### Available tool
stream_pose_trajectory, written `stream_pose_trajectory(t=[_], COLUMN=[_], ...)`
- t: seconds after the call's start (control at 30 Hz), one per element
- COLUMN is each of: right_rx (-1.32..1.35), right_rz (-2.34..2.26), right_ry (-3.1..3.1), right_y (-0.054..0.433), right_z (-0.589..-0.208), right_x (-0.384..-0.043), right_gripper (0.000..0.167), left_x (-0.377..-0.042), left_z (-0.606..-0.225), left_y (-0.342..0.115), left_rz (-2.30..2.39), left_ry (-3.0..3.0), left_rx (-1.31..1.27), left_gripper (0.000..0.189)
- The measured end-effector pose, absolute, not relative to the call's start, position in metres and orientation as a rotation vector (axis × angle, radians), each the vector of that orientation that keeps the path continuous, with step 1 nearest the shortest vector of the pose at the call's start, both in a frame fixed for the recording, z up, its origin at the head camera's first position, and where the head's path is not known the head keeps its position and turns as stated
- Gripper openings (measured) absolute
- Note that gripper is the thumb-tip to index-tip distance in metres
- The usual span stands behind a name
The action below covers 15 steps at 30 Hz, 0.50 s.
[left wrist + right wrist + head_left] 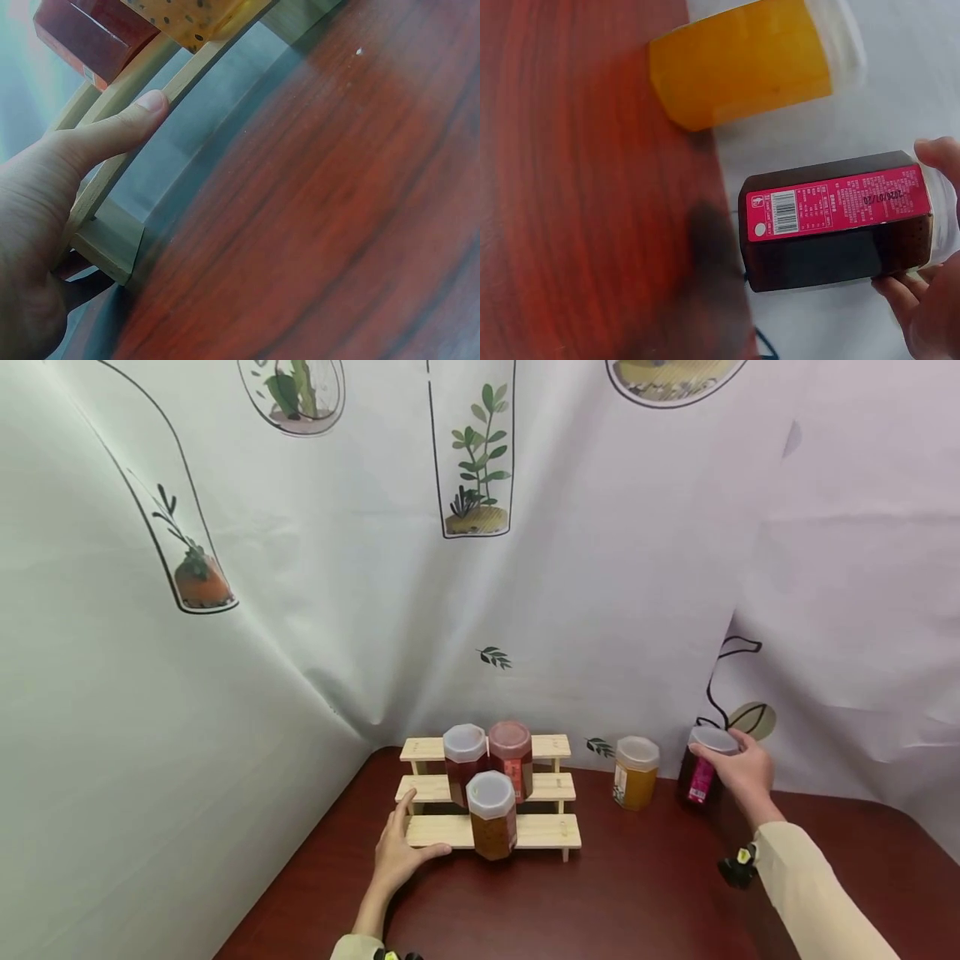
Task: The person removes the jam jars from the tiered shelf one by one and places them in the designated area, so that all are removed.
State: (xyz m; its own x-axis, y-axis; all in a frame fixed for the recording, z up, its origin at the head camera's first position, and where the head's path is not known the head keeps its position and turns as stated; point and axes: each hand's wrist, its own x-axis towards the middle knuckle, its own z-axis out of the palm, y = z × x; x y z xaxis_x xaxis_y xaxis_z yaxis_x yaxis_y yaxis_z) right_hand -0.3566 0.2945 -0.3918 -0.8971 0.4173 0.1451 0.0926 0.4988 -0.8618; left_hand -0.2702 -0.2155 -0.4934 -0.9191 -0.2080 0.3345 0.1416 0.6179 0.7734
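My right hand [746,772] grips a dark jar [817,247] with a pink label by its whitish lid, thumb on one side and fingers on the other. Whether the jar's base touches the table, I cannot tell. At the left end of a three-tier wooden rack [543,831], my left hand [397,852] is spread wide. Its thumb [124,131] lies along the front plank, while the other fingers are partly hidden behind the rack. An amber jar with dark specks [492,831] stands on the lowest tier. Behind it are two red jars, one white-lidded [463,768] and one pink-lidded [513,760].
A yellow jar [636,781] stands on the table left of the dark jar, close to the wall cloth [600,610]. The reddish-brown table [600,893] extends in front of the rack. Cloth also borders the left side.
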Motion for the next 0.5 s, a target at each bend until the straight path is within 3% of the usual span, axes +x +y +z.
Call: stream_pose_trajectory(t=[0.27,0.5], right_rx=[-0.423,-0.394], right_rz=[1.274,1.316], right_ry=[-2.447,-2.419], right_y=[0.297,0.295], right_z=[-0.427,-0.427], right_x=[-0.349,-0.356], right_gripper=[0.083,0.085], left_x=[-0.268,-0.27], left_z=[-0.498,-0.495], left_y=[-0.213,-0.213], left_rz=[-1.202,-1.199], left_ry=[-2.462,-2.448], left_rx=[0.06,0.068], left_gripper=[0.113,0.113])
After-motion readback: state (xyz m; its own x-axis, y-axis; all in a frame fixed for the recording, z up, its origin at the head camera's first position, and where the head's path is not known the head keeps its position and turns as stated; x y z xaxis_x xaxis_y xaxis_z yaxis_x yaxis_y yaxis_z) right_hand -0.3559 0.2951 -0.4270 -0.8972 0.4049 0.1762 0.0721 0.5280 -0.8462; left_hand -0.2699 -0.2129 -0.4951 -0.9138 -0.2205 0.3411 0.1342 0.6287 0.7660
